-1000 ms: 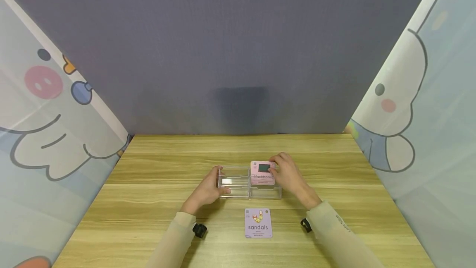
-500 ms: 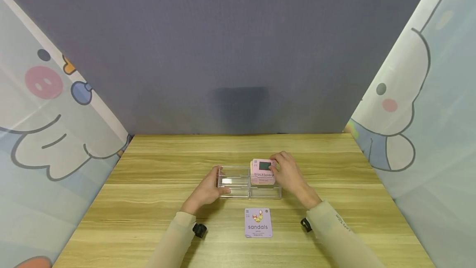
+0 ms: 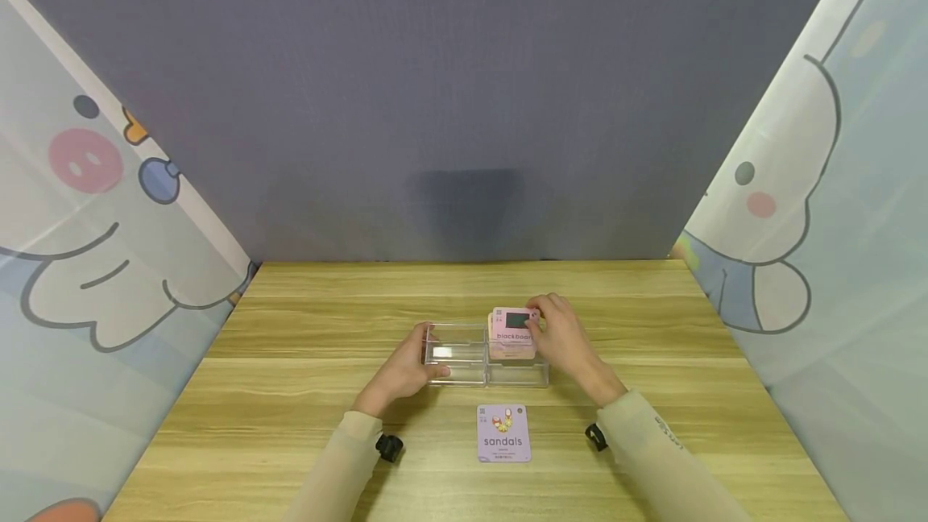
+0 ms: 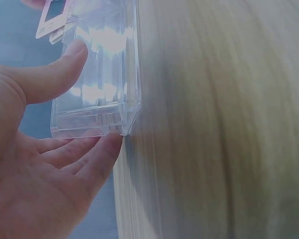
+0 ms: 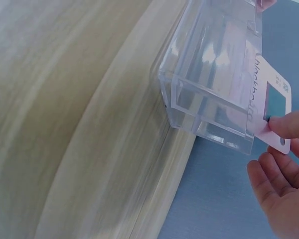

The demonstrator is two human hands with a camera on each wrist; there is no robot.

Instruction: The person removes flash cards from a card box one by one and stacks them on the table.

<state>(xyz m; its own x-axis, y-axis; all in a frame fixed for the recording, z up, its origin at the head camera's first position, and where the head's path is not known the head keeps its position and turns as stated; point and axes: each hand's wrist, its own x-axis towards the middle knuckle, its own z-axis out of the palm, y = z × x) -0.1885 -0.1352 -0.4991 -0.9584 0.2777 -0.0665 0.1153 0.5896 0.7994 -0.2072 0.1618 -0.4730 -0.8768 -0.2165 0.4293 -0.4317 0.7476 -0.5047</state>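
Note:
A clear plastic card holder (image 3: 455, 354) with tiered compartments stands on the table. At its left end my left hand (image 3: 403, 365) holds it, thumb on the front and fingers against the end wall, as the left wrist view shows. My right hand (image 3: 567, 341) pinches the upper right corner of a pink flashcard (image 5: 276, 97) reading "blackboard", between thumb and fingers. This card rises from the right rear compartment, its lower part behind clear plastic. Edges of at least one more card show behind it. A purple "sandals" flashcard (image 3: 503, 433) lies flat on the table in front of the holder.
The wood-grain table (image 3: 290, 417) reaches back to a dark grey panel (image 3: 464, 103). Cartoon-printed curtains (image 3: 72, 264) hang at both sides. Black straps (image 3: 389, 448) sit at both wrists.
The "blackboard" card has risen slightly out of its compartment with my right hand, and a card edge behind it shows more. My left hand, the holder and the "sandals" card stay put.

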